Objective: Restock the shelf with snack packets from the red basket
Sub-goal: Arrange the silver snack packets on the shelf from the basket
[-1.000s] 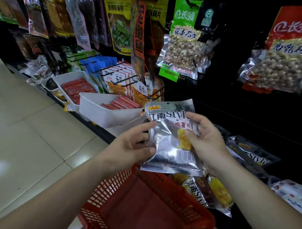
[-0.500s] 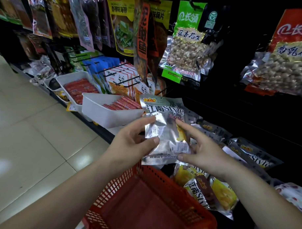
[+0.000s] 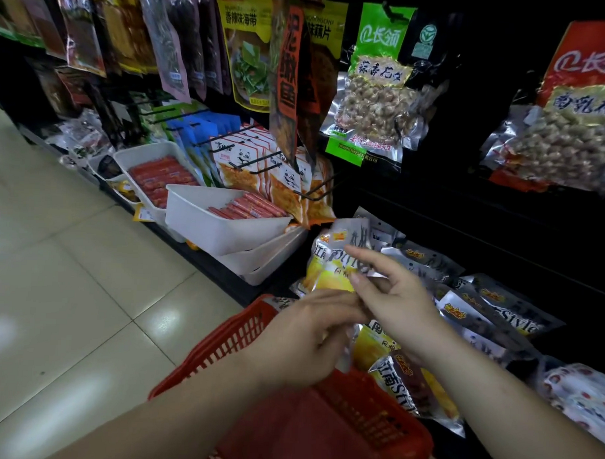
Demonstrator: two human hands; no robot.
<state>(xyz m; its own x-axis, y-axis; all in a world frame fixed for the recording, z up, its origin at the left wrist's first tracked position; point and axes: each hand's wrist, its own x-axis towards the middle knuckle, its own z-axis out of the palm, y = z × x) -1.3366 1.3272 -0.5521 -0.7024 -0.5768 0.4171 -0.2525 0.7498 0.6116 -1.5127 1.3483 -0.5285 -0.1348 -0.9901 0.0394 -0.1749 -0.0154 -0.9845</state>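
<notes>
Left hand (image 3: pixel 301 335), right hand (image 3: pixel 398 301) seemingly pinch 1 pkt (image 3: pixel 323 274).

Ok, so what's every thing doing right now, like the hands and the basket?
Snack packet: held tilted, crumpled.
Left hand: grips its lower edge.
Right hand: pinches its middle.
Red basket: upright under the hands.
White tray: partly filled with sausages.
Green peanut bag: hanging, sealed.
Shelved packets: lying overlapped.

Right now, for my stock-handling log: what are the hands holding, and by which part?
One silver-and-yellow snack packet: the right hand pinches its right side, the left hand grips its lower edge.
</notes>
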